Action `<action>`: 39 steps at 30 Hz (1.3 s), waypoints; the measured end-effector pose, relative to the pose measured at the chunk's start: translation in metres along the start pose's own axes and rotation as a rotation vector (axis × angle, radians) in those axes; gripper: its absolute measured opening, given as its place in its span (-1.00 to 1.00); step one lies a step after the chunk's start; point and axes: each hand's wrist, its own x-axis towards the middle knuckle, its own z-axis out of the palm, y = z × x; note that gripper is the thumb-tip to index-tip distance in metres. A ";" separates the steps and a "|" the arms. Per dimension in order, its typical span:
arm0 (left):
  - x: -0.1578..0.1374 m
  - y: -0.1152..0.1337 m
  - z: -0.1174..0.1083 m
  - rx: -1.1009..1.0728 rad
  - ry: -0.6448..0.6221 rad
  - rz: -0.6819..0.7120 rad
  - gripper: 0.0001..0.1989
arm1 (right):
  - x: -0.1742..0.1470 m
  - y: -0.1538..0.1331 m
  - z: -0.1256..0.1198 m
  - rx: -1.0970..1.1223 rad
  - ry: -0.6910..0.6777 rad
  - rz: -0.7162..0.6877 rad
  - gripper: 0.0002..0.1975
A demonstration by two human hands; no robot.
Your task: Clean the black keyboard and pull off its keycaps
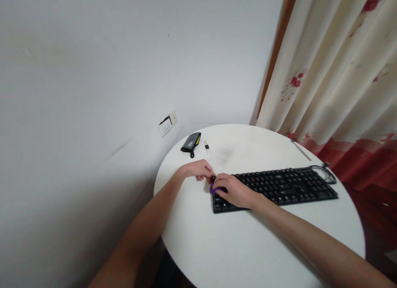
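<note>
A black keyboard lies on the white round table. My right hand rests over its left end, fingers closed on a soft purple thing that looks like a cloth. Close to the keyboard's upper left corner, my left hand has its fingers pinched together, nearly touching the right fingertips. What the left fingers hold, if anything, is too small to make out. Part of the keyboard's left end is hidden under my right hand.
On the table, a dark grey pouch lies near the wall, beside a small black piece with wire prongs. A thin metal tool lies at the far right edge. The keyboard's cable is coiled at its right end.
</note>
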 end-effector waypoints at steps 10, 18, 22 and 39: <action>-0.002 0.002 -0.001 -0.002 -0.005 0.013 -0.66 | -0.002 -0.004 0.001 -0.001 0.029 0.027 -0.81; -0.001 0.000 -0.001 -0.004 -0.020 0.024 -0.63 | -0.007 -0.012 -0.001 0.015 0.045 0.062 -0.80; -0.003 0.003 0.000 -0.005 -0.013 0.021 -0.67 | -0.007 -0.008 0.003 -0.017 0.108 0.125 -0.81; -0.002 0.001 -0.001 0.001 -0.018 0.007 -0.59 | -0.012 -0.016 -0.011 0.063 -0.025 0.077 -0.82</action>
